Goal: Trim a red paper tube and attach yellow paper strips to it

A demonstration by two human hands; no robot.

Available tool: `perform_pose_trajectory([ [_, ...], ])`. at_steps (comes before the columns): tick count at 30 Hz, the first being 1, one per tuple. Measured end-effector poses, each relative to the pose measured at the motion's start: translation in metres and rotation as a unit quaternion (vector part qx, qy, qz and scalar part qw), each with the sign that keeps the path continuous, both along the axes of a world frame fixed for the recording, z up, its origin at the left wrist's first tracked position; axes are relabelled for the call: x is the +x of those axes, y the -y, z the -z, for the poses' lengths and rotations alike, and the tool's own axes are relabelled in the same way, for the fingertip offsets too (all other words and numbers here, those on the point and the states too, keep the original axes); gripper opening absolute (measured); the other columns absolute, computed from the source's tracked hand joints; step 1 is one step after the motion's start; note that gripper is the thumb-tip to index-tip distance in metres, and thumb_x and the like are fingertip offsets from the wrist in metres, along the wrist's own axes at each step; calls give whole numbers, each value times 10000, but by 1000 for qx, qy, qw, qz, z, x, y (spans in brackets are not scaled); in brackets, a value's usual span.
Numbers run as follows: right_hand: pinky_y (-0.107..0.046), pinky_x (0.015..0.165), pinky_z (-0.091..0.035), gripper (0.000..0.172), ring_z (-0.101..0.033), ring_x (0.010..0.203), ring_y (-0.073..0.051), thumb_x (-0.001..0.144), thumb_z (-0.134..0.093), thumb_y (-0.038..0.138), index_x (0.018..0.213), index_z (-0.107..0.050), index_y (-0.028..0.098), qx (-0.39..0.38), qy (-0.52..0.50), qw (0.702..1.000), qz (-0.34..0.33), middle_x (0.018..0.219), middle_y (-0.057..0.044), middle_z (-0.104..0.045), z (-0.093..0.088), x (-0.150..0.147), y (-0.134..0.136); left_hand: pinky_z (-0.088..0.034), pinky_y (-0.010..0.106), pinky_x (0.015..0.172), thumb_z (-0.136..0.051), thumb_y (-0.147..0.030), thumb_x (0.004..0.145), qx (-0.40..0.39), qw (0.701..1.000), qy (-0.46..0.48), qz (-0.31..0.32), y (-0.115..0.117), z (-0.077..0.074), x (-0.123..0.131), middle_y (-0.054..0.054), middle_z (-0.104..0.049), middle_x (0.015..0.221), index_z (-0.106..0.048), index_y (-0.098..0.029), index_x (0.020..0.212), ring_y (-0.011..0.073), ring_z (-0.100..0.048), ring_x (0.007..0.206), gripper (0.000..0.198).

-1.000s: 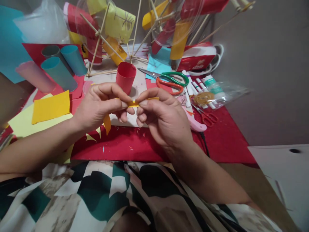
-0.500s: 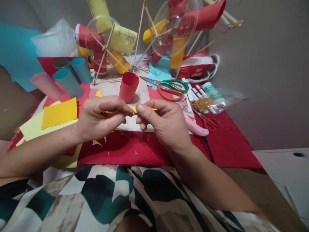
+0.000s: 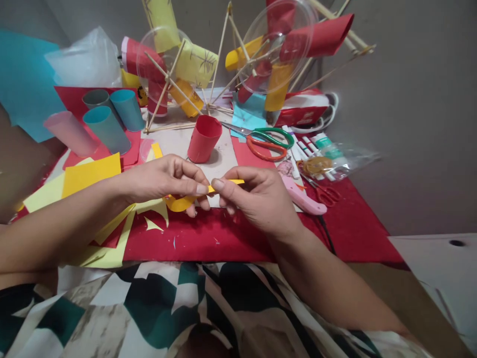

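Between both hands is a narrow yellow paper strip (image 3: 181, 203), curled where it hangs below my left fingers. My left hand (image 3: 167, 179) pinches it between thumb and fingers. Close beside it, my right hand (image 3: 257, 196) pinches the strip's other part, and a short end sticks out above the thumb. Just behind the hands a red paper tube (image 3: 204, 139) stands upright on a pale board (image 3: 169, 118). Yellow paper scraps (image 3: 153, 224) lie under and beside my left wrist.
Two stick-and-paper wheels with clear plastic discs (image 3: 278, 47) stand at the back. Green-and-orange scissors (image 3: 269, 141), a pink glue gun (image 3: 303, 196), markers (image 3: 307, 146) and red scissors (image 3: 328, 194) lie right. Several coloured tubes (image 3: 106, 132) and yellow paper (image 3: 91, 174) are at left.
Both hands have come slightly lower and nearer me. My left hand has turned, so more of the curled yellow strip shows. The view has shifted a little.
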State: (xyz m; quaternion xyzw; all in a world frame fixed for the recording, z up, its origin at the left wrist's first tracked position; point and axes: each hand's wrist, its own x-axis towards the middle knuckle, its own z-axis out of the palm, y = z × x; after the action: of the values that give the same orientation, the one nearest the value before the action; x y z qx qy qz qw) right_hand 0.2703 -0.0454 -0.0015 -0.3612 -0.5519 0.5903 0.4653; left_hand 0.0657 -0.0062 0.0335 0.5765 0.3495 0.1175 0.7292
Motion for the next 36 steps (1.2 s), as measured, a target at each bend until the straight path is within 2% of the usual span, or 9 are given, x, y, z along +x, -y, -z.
perform_pose_trajectory([
  [7,-139,381,-365,322,-465,379,-31,727,-838,344,612,-616,141,-27,23,999,-17,485,52,-581,0,1,-4,-558,146,592,-673,-151,873,-33,999,22,-18,1,4,4,24,-743,690,-697,-113,793,95,-699,584,92],
  [13,-170,410,-429,533,-544,429,-73,847,-622,627,634,-656,140,-30,35,999,-14,553,-11,-644,3,6,-10,-531,126,538,-615,-91,881,-7,999,11,-43,2,-1,6,17,-729,651,-686,-100,778,75,-662,529,125],
  [17,-151,404,-411,449,-521,407,-52,862,-665,496,593,-647,137,-20,71,997,-18,519,0,-626,1,5,-10,-527,123,538,-614,-82,875,6,999,16,-44,0,-1,6,13,-726,645,-684,-96,782,64,-647,515,117],
  [20,-133,394,-391,377,-501,382,-34,897,-650,413,638,-662,139,3,88,996,-12,504,20,-616,0,5,-9,-512,113,530,-609,-96,887,-2,999,18,-41,-1,0,5,13,-723,642,-681,-94,789,62,-650,518,122],
  [26,-125,364,-343,430,-464,335,-26,916,-618,483,655,-636,141,-17,106,994,-32,447,38,-569,2,8,-10,-525,123,538,-613,-137,904,-19,999,30,-32,-1,-1,0,21,-731,654,-677,-100,797,65,-652,523,130],
  [31,-161,415,-440,489,-553,415,-66,816,-681,603,656,-645,143,-43,73,996,-38,562,-9,-662,2,6,-12,-518,123,541,-620,-145,894,-18,999,21,-45,0,6,3,23,-727,656,-682,-100,809,59,-638,518,114],
  [36,-137,396,-397,303,-516,392,-45,706,-852,363,618,-659,146,-60,59,996,8,514,24,-639,4,1,-10,-533,150,568,-616,-189,894,15,998,25,-52,3,10,7,37,-737,712,-678,-109,796,68,-646,537,141],
])
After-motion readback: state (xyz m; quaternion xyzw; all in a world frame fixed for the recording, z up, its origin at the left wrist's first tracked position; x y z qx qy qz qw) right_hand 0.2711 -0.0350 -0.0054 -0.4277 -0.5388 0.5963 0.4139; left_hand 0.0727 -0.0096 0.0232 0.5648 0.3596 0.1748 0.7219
